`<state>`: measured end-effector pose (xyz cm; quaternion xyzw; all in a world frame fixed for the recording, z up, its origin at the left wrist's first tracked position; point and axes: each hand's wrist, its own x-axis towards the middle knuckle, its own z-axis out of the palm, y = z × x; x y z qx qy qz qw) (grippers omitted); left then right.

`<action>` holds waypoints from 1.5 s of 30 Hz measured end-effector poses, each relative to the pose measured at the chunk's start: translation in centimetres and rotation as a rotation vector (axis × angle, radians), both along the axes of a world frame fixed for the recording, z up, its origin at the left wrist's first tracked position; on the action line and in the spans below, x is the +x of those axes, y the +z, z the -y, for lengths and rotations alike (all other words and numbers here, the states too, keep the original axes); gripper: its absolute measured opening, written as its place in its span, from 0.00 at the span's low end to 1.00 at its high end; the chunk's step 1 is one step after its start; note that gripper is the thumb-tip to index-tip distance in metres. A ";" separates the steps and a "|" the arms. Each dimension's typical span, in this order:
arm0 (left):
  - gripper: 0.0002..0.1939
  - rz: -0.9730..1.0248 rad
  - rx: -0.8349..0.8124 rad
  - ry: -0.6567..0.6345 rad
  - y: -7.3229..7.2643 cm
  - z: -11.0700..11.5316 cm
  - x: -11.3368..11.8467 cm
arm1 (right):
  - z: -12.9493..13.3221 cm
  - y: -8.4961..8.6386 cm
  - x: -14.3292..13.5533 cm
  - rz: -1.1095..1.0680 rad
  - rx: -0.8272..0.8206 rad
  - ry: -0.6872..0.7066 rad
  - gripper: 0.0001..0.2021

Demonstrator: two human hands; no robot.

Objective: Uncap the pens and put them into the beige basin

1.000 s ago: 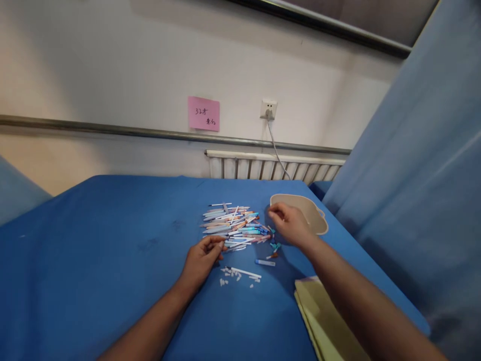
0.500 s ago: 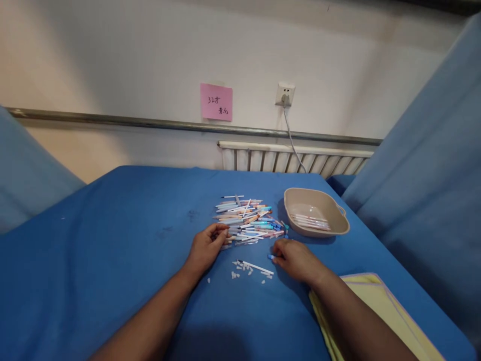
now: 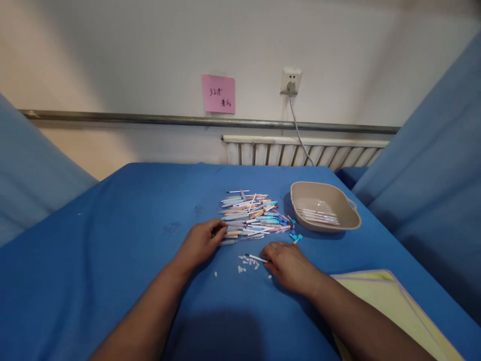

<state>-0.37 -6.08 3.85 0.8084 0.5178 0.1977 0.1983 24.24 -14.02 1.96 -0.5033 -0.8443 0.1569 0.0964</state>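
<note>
White stick (image 3: pixel 257 258), dark tip (image 3: pixel 245 254) left, slants to right hand (image 3: pixel 288 264); left hand (image 3: pixel 201 241) by pens (image 3: pixel 236 217); grips unclear.

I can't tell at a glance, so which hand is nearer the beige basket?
The right. It is in front and left of the basket; the left hand is farther left, beyond the pens.

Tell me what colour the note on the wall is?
The note is pink, clearest in the head view.

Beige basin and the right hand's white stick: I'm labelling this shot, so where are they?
Beige basin (image 3: pixel 319 192): head view, inner back wall.
White stick (image 3: pixel 257 258): head view, middle of its visible shaft.
</note>
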 end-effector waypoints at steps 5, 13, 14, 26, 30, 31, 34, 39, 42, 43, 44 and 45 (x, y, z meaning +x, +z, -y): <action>0.12 -0.207 -0.049 -0.104 0.9 0.2 -0.8 | -0.2 -0.1 0.1 0.021 0.015 0.002 0.08; 0.10 -0.361 0.018 -0.170 0.1 1.3 0.3 | -0.5 -0.8 0.4 -0.193 0.049 -0.085 0.08; 0.10 -0.362 0.021 -0.168 -0.1 1.3 0.4 | -0.6 -1.0 0.4 -0.238 0.055 -0.097 0.08; 0.07 0.117 -0.159 -0.116 -0.5 1.4 1.0 | -1.8 -2.2 1.0 -0.598 0.117 -0.200 0.07; 0.13 0.732 -0.632 -0.025 -0.7 1.8 2.1 | -2.2 -2.7 1.3 -0.735 0.082 -0.277 0.07; 0.14 0.843 -0.736 -0.009 -0.8 1.9 2.3 | -2.3 -2.8 1.3 -0.761 0.072 -0.288 0.08; 0.15 1.001 -0.942 0.030 -1.0 2.2 2.8 | -2.5 -3.2 1.4 -0.807 0.051 -0.315 0.09; 0.13 1.047 -1.036 0.064 -1.2 2.3 3.0 | -2.5 -3.3 1.4 -0.826 0.051 -0.310 0.09; 0.14 1.043 -0.987 0.063 -1.0 2.4 3.1 | -2.5 -3.0 1.4 -0.889 0.034 -0.330 0.10; 0.15 1.033 -0.967 0.062 -0.9 2.5 3.1 | -2.5 -2.9 1.4 -0.914 0.025 -0.340 0.10; 0.16 1.018 -0.948 0.062 -0.8 2.6 3.2 | -2.5 -2.8 1.5 -0.938 0.017 -0.350 0.11; 0.17 1.001 -0.929 0.064 -0.8 2.6 3.3 | -2.4 -2.6 1.6 -0.959 0.010 -0.360 0.11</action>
